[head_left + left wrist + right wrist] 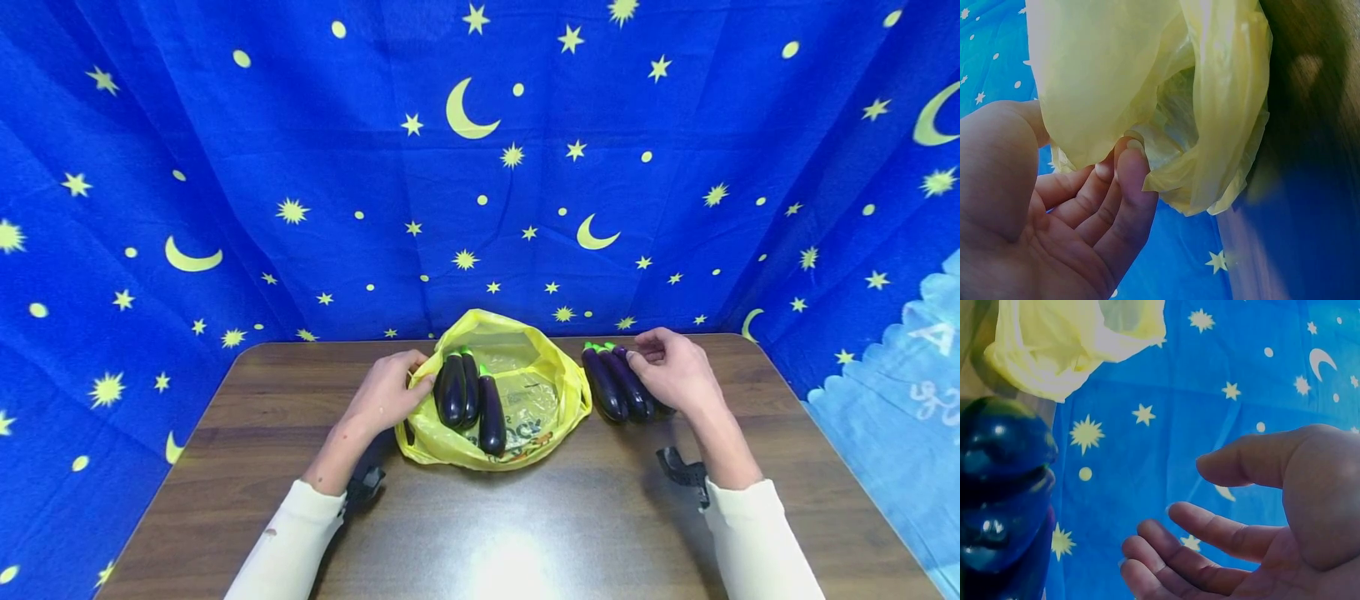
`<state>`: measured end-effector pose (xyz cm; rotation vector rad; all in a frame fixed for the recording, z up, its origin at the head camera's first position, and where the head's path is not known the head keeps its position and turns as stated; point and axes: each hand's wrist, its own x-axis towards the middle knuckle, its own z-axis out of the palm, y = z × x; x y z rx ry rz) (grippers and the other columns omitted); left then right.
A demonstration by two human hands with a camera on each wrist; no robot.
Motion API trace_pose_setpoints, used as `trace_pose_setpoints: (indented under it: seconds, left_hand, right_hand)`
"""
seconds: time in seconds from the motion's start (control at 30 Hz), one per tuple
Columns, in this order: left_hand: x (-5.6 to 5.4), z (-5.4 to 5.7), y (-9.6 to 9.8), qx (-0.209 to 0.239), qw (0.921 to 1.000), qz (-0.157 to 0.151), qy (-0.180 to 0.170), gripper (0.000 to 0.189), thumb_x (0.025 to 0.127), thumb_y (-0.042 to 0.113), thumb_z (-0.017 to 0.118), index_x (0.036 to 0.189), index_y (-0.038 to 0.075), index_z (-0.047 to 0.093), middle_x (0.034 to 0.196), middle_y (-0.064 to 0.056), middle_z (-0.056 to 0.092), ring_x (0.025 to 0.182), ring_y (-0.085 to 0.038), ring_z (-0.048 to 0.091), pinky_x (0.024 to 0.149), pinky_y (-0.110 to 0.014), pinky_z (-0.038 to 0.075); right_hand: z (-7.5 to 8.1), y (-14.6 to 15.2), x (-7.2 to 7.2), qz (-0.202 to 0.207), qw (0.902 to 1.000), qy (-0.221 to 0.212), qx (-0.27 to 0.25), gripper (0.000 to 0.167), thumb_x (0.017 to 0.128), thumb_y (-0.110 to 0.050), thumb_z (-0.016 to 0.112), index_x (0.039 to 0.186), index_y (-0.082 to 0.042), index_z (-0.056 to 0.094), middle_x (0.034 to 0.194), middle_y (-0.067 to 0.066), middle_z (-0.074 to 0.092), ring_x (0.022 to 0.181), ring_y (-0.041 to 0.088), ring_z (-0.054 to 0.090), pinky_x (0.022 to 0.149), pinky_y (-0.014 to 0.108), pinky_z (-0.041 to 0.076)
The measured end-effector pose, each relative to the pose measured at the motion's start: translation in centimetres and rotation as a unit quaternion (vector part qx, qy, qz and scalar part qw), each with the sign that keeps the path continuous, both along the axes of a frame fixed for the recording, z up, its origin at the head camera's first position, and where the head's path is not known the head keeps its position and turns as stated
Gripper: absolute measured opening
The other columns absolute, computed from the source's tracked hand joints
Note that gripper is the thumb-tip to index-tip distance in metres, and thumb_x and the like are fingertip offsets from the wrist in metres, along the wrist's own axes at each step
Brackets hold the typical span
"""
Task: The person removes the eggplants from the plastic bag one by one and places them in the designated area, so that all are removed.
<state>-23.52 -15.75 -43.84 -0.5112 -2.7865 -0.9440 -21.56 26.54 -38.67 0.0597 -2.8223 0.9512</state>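
A yellow plastic bag (534, 457) stands wide-mouthed on the table, with three dark purple eggplants (492, 417) visible inside it. My left hand (392, 387) grips the bag's left rim; in the left wrist view the thumb lies behind the plastic and the fingers (1132, 181) are at its edge. To the right of the bag, several more eggplants (606, 385) lie side by side, green stem ends toward the back. Over the rightmost of these is my right hand (678, 371), holding nothing, its thumb and fingers apart in the right wrist view.
The brown wooden table (285, 400) ends at a blue curtain (375, 167) with yellow stars and moons, which hangs along the back and sides. Dark wrist mounts (682, 468) sit beneath both forearms. A light blue panel (907, 417) is at the right.
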Motion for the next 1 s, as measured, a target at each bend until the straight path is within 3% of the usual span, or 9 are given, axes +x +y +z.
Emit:
trace_pose_setpoints:
  seconds: [0.4, 1.0]
  left_hand:
    - [-0.1, -0.2, -0.1, -0.001, 1.0000, 0.002, -0.004, 0.013, 0.095, 0.016, 0.073, 0.106, 0.009, 0.074, 0.090, -0.001, 0.068, 0.074, -0.016, 0.056, 0.067, -0.035, 0.047]
    - [0.0, 0.0, 0.0, -0.001, 0.9999, 0.003, -0.014, 0.014, 0.096, 0.016, 0.073, 0.107, 0.008, 0.073, 0.090, -0.001, 0.067, 0.075, -0.016, 0.056, 0.067, -0.034, 0.046]
  right_hand:
    - [0.4, -2.2, 0.8, 0.015, 0.9998, 0.011, -0.003, 0.032, 0.101, -0.020, 0.066, 0.124, 0.002, 0.067, 0.119, 0.025, 0.071, 0.109, 0.041, 0.070, 0.095, 0.059, 0.054]
    - [-0.1, -5.7, 1.7, 0.062, 0.9953, 0.074, -0.011, 0.025, 0.095, -0.012, 0.071, 0.116, 0.001, 0.071, 0.110, 0.019, 0.071, 0.103, 0.034, 0.069, 0.093, 0.052, 0.055]
